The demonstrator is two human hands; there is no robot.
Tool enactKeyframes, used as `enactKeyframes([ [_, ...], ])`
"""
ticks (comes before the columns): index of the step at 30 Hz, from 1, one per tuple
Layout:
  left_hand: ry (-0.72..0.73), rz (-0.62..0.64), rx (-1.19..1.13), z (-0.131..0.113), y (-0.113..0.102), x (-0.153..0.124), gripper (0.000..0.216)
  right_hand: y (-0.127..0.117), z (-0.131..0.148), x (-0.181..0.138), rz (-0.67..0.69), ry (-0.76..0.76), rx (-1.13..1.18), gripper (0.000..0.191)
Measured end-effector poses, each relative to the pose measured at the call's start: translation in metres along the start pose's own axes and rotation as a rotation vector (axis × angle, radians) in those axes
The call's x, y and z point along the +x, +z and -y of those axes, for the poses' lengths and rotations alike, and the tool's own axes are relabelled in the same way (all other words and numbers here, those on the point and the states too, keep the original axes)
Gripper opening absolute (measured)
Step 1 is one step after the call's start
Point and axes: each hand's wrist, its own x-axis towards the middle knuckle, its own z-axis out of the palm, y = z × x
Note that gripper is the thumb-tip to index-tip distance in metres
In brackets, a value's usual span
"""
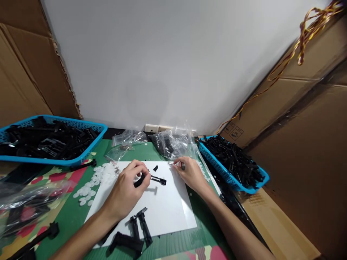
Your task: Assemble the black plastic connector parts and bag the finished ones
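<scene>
My left hand (127, 191) is closed around a long black plastic part (159, 180), holding it above a white sheet (169, 213). The part's narrow slotted end sticks out to the right of the fingers. At the sheet's far right edge, my right hand (191, 174) has thumb and fingertips pinched together beside some tiny shiny bits (170, 163). A dark, rounded end shows between its fingers; what it belongs to is hidden. A small black piece (155, 168) lies on the sheet between the hands. Several larger black parts (144, 227) rest at the sheet's near edge.
Blue baskets of black parts stand at left (94, 144) and right (227, 177). White discs (88, 189) and small metal pieces (117, 170) lie left of the sheet. Clear bags (173, 142) sit along the wall (162, 65). Cardboard (303, 144) borders the right side.
</scene>
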Motion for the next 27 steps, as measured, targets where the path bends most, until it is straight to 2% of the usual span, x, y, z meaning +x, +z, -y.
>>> enactKeyframes([
  [4, -0.019, 0.073, -0.074, -0.007, 0.000, -0.004, 0.025, 0.017, -0.003, 0.004, 0.030, 0.055, 0.046, 0.011],
  [10, -0.051, 0.145, -0.067, -0.011, 0.004, -0.008, 0.022, 0.015, -0.002, 0.006, 0.065, 0.085, 0.138, 0.010],
  [20, -0.163, 0.109, -0.074, -0.010, 0.002, -0.008, 0.022, 0.003, -0.004, -0.002, 0.192, 0.114, 0.292, 0.016],
  [27, -0.252, 0.124, -0.274, -0.014, 0.004, -0.010, 0.029, -0.001, -0.004, -0.007, 0.211, 0.116, 0.309, 0.017],
])
